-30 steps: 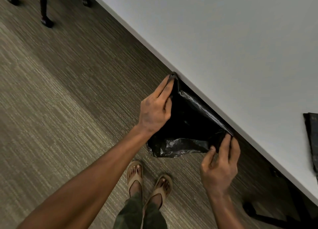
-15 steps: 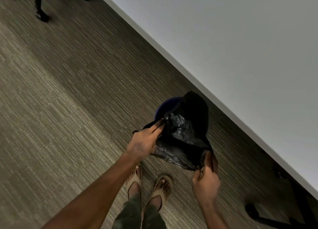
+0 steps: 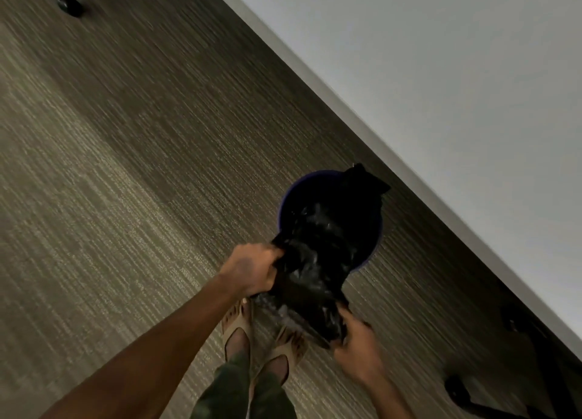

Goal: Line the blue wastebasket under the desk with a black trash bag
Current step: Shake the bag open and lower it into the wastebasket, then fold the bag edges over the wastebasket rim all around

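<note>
The blue wastebasket (image 3: 285,203) stands on the carpet just in front of the white desk's edge, its round rim partly showing. A crumpled black trash bag (image 3: 318,261) hangs over its mouth and reaches down into it. My left hand (image 3: 252,269) grips the bag's near left edge. My right hand (image 3: 357,346) grips the bag's near right corner, lower and closer to my feet. Most of the basket's inside is hidden by the bag.
The white desk (image 3: 441,88) fills the upper right, its edge running diagonally. A black desk foot with a caster (image 3: 459,390) sits at the lower right. A chair caster (image 3: 71,7) shows at the top left. My sandalled feet (image 3: 261,333) stand on striped carpet.
Both hands have lowered the bag from the desk's edge down over the wastebasket, which has come into view. The bag is more crumpled and partly inside the basket.
</note>
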The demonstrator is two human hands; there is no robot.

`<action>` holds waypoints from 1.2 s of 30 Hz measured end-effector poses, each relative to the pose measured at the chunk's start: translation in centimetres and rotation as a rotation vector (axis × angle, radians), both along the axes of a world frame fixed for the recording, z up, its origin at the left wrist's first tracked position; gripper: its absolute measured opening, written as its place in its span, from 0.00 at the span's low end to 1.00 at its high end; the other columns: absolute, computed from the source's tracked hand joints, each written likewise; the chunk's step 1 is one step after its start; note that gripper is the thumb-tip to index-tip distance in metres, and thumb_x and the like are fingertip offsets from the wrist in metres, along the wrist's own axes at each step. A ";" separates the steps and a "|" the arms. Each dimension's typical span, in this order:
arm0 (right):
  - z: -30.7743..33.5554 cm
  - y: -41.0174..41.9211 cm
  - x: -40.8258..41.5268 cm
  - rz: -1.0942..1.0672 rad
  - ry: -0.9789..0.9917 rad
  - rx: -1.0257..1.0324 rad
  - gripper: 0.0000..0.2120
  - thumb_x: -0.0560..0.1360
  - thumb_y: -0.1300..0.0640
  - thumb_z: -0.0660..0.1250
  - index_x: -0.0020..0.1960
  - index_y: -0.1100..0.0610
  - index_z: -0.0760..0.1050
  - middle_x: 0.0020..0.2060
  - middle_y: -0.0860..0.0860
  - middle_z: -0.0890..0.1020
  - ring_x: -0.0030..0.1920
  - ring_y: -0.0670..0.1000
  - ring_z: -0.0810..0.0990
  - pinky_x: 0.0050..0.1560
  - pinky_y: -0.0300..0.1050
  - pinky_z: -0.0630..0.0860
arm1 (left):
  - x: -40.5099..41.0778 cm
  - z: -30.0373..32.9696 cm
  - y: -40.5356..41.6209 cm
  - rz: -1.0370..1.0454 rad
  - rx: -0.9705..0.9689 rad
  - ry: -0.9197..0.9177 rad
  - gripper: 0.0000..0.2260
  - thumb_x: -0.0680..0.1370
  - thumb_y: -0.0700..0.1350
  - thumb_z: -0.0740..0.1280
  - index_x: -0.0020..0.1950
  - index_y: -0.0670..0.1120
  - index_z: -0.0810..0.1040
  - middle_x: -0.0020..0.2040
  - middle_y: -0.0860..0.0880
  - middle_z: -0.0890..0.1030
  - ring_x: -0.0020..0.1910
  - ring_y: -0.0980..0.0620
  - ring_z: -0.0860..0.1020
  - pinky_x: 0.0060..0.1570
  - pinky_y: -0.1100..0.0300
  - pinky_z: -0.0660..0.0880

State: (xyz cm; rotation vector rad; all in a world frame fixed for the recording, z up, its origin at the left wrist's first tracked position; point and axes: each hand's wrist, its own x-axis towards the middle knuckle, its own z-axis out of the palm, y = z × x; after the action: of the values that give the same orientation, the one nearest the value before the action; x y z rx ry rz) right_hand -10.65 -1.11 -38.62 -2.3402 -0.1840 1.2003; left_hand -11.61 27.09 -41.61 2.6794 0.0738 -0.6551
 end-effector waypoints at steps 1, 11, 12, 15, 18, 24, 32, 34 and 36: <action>0.1 -0.2 -0.7 -0.005 0.054 0.030 0.36 0.71 0.59 0.66 0.77 0.42 0.67 0.53 0.25 0.77 0.59 0.43 0.82 0.53 0.25 0.72 | -1.0 -0.1 0.0 -0.019 -0.008 0.047 0.24 0.75 0.52 0.60 0.70 0.55 0.76 0.59 0.51 0.84 0.55 0.46 0.84 0.53 0.51 0.80; 3.0 0.7 2.8 -0.354 -0.360 0.019 0.37 0.74 0.69 0.67 0.77 0.41 0.68 0.53 0.48 0.81 0.51 0.49 0.78 0.51 0.43 0.73 | -0.5 1.4 0.0 0.330 -0.151 -0.293 0.18 0.78 0.54 0.63 0.66 0.54 0.81 0.56 0.55 0.86 0.51 0.51 0.85 0.47 0.55 0.82; 3.1 0.7 3.9 -0.343 -0.460 0.002 0.34 0.73 0.71 0.67 0.74 0.45 0.73 0.53 0.50 0.82 0.50 0.51 0.79 0.50 0.44 0.73 | 0.8 1.5 0.0 0.369 -0.140 -0.335 0.16 0.77 0.53 0.64 0.61 0.52 0.82 0.50 0.53 0.85 0.46 0.49 0.85 0.42 0.55 0.80; 2.6 0.7 7.4 -0.238 -0.696 0.024 0.27 0.71 0.76 0.67 0.64 0.54 0.82 0.59 0.51 0.82 0.56 0.54 0.80 0.54 0.48 0.76 | 4.7 1.6 0.6 0.458 -0.125 -0.352 0.16 0.78 0.55 0.63 0.57 0.49 0.83 0.41 0.50 0.83 0.39 0.46 0.84 0.35 0.57 0.76; 0.5 0.2 10.7 -0.116 -0.860 0.129 0.20 0.68 0.79 0.66 0.53 0.63 0.83 0.53 0.59 0.84 0.56 0.63 0.80 0.58 0.55 0.76 | 7.9 0.8 1.5 0.456 -0.167 -0.363 0.17 0.84 0.53 0.61 0.70 0.54 0.80 0.56 0.48 0.87 0.48 0.46 0.86 0.44 0.56 0.81; -5.0 -1.1 16.0 0.207 -0.851 0.078 0.20 0.66 0.78 0.68 0.51 0.59 0.79 0.48 0.56 0.79 0.50 0.58 0.77 0.45 0.58 0.78 | 11.8 -2.6 2.8 0.353 -0.094 -0.144 0.24 0.81 0.46 0.64 0.78 0.59 0.70 0.62 0.47 0.84 0.58 0.42 0.83 0.52 0.46 0.82; -8.2 0.2 19.5 0.577 -0.784 0.027 0.23 0.63 0.73 0.64 0.50 0.50 0.75 0.57 0.48 0.74 0.41 0.49 0.77 0.26 0.39 0.68 | 13.8 -6.1 3.1 0.289 -0.088 -0.094 0.31 0.82 0.49 0.61 0.84 0.58 0.56 0.63 0.42 0.80 0.58 0.37 0.82 0.53 0.41 0.81; -8.9 0.4 20.0 0.622 -0.754 0.018 0.23 0.61 0.74 0.66 0.47 0.50 0.76 0.51 0.48 0.76 0.42 0.54 0.80 0.31 0.45 0.74 | 14.4 -6.9 3.3 0.292 -0.054 -0.073 0.31 0.83 0.49 0.61 0.84 0.59 0.55 0.65 0.42 0.80 0.61 0.37 0.81 0.56 0.41 0.80; -9.6 0.6 20.8 0.560 -0.719 -0.015 0.27 0.64 0.75 0.68 0.57 0.51 0.81 0.53 0.50 0.80 0.48 0.58 0.82 0.41 0.46 0.78 | 15.0 -7.7 3.5 0.280 -0.017 -0.066 0.31 0.82 0.48 0.61 0.84 0.59 0.55 0.66 0.42 0.79 0.62 0.37 0.80 0.58 0.42 0.79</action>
State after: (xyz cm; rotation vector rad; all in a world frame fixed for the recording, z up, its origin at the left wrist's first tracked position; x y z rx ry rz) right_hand 10.14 -0.50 -48.22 -2.7243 -1.1291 0.4956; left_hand 3.43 30.59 -49.29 2.6031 0.4149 -0.4762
